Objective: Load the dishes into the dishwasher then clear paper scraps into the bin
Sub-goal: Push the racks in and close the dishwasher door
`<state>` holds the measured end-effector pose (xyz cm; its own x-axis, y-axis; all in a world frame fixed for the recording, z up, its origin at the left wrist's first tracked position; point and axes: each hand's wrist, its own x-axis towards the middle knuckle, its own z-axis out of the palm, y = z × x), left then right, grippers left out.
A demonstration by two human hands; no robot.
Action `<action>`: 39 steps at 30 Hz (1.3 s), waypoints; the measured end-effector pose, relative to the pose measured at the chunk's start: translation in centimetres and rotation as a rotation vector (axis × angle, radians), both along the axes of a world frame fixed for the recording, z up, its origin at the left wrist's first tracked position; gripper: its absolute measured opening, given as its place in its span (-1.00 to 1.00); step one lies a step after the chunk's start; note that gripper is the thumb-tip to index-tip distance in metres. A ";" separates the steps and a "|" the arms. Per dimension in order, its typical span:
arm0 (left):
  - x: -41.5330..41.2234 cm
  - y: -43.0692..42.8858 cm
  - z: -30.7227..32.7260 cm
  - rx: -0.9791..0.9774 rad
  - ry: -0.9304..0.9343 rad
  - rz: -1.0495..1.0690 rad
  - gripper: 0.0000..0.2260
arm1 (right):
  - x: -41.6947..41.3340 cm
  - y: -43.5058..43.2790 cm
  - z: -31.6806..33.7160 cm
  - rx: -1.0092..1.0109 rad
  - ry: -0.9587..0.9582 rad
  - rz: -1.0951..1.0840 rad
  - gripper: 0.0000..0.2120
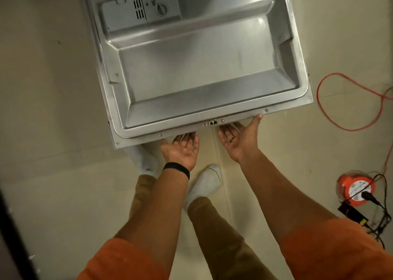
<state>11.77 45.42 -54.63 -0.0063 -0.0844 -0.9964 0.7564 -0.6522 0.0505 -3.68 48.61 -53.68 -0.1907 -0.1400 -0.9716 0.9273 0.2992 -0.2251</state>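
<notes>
Head view: The dishwasher door (191,67) is lying open and flat, shiny side up, right in front of the person. A soap box (140,9) is sitting at its far end.

The left hand (180,150) is reaching palm up under the near edge of the door. Its fingers (187,140) are lying straight and close together, and their tips are hiding under the door. Its thumb is poking out to the side, up against the edge.

The right hand (238,139) is doing the same, just right of the latch (213,122) in the middle of the edge. Its fingers (228,131) are lying straight too, tips hiding under the door. Its thumb (258,118) is touching the edge from below.

The near left corner of the door is hanging over the left sock (142,162). The right sock (205,181) is standing back from the edge, between the two arms.

The floor (42,88) is showing wide on the left of the door. On the right, an orange cord (350,109) is looping on the floor near the door's corner, not touching it. A cord reel (355,189) is sitting well apart, beside the right arm.
</notes>
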 end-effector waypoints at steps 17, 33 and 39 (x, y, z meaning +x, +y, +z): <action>-2.3 -9.1 32.2 -0.105 -0.056 -0.018 -0.39 | -0.5 -8.3 31.0 -0.126 0.074 0.031 -0.18; -4.5 -26.3 48.3 -0.344 0.007 0.017 -0.36 | -3.2 -27.3 47.3 -0.277 0.179 0.093 -0.26; -5.9 -33.3 51.2 -0.442 0.015 0.017 -0.34 | -4.9 -34.5 50.5 -0.339 0.205 0.134 -0.28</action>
